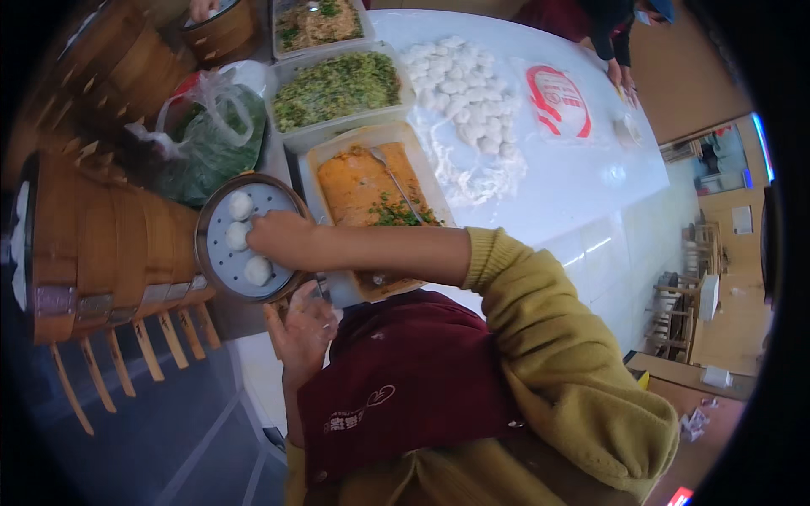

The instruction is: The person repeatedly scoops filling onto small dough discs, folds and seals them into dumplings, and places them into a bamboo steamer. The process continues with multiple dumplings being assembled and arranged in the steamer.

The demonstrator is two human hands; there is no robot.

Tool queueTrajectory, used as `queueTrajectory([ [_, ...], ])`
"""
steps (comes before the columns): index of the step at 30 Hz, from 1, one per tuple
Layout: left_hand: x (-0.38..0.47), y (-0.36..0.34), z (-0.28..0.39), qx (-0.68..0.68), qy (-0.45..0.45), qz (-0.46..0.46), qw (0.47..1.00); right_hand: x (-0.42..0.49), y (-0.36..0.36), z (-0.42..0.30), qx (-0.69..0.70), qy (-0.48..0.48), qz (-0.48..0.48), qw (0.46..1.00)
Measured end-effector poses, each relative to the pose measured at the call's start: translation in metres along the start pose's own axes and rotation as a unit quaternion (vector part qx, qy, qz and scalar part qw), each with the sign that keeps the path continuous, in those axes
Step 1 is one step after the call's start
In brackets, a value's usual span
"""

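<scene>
A round bamboo steamer [204, 221] with a perforated white liner holds several white dough buns [236, 236], in a row. My right hand [278, 240], its arm in a rolled mustard sleeve, reaches into the steamer beside the middle bun; its fingertips are hidden beneath the closed hand, so whether it grips something does not show. Just below the steamer's rim, my left hand [304, 326] is palm up with fingers loosely apart and whitish marks on them. A tub of orange-brown filling [370, 183] with chopped greens and a metal spoon [395, 183] lies beside my right forearm.
Stacked bamboo steamers [120, 246] with wooden sticks stand at left. Behind lie a bag of greens [218, 136] and a tub of green filling [338, 88]. Dough pieces [465, 95] cover part of the white table [595, 190]. A co-worker [617, 38] stands at its far edge; another person's hand [204, 9] shows top left.
</scene>
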State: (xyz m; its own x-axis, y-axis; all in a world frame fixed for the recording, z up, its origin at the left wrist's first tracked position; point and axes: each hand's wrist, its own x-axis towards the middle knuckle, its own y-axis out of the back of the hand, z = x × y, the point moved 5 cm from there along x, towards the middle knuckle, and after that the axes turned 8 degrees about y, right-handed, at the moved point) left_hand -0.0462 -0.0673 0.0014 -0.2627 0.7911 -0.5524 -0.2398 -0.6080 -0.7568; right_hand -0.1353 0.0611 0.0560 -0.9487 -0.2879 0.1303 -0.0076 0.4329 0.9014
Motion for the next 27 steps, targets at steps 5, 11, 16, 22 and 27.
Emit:
queueTrajectory([
  [5,0.008,-0.011,0.001,0.070,-0.017,-0.024,0.997,-0.027,0.048,0.014,0.032,0.002,0.096,0.995],
  [11,0.012,-0.026,0.004,0.138,-0.027,-0.033,0.989,-0.227,0.137,0.216,0.053,-0.333,0.398,0.853],
  [16,0.024,-0.046,-0.002,0.129,-0.011,-0.037,0.991,-0.438,0.075,0.303,-0.127,-0.685,0.165,0.699],
  [22,0.044,-0.068,-0.007,0.147,0.029,-0.036,0.988,-0.433,0.054,0.269,-0.043,-0.547,0.384,0.742],
  [27,0.057,-0.097,-0.004,0.233,-0.006,-0.025,0.972,-0.362,0.071,0.165,0.344,-0.405,0.461,0.711],
])
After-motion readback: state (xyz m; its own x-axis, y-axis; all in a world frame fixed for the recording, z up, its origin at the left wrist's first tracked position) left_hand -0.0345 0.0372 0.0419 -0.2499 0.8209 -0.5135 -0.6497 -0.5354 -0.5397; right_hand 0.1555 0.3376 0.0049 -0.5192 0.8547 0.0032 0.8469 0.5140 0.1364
